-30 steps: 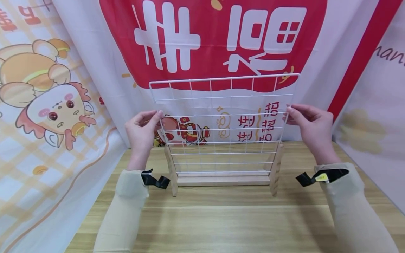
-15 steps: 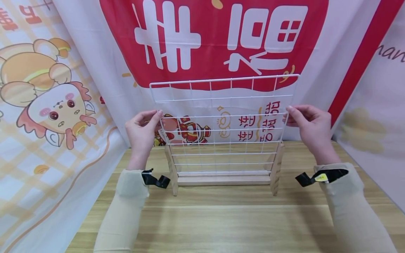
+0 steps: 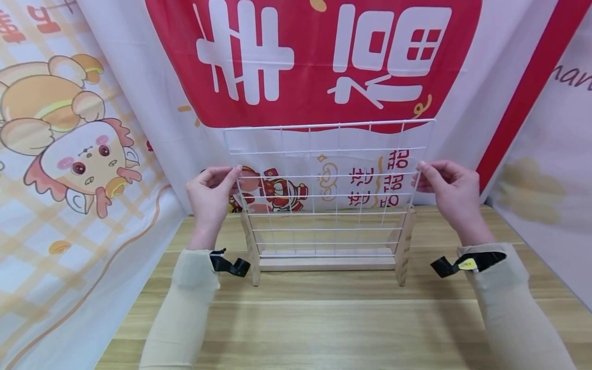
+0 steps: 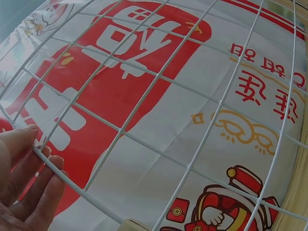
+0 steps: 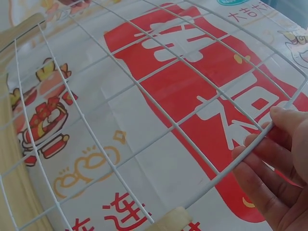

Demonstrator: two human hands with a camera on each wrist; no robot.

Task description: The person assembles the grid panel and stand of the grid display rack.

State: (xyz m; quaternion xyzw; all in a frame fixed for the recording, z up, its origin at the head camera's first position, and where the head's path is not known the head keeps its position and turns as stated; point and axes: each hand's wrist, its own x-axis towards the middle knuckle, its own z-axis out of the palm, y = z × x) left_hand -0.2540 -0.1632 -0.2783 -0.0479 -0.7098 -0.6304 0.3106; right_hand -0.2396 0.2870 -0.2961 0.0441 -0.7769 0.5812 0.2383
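A white wire grid panel [image 3: 329, 125] stands in a pale wooden stand [image 3: 327, 264], its lower end between the stand's two side legs. My left hand [image 3: 209, 195] pinches the panel's left edge wire, about a third of the way down from the top. At about the same height, my right hand [image 3: 455, 198] pinches the opposite edge. In the left wrist view the thumb and fingers of the left hand [image 4: 33, 192] lie on either side of the frame wire. The right wrist view shows the right hand [image 5: 279, 168] gripping its wire likewise.
The stand rests on a wood-grain table [image 3: 333, 329]. Behind it hangs a white cloth with a red printed patch [image 3: 310, 77]. Printed cloths also hang at the left [image 3: 60, 169] and the right [image 3: 550, 180], close to the table's sides.
Over the last half second the panel's top edge has come lower in the head view. Both hands have moved slightly down and inward with it. The stand has stayed in place.
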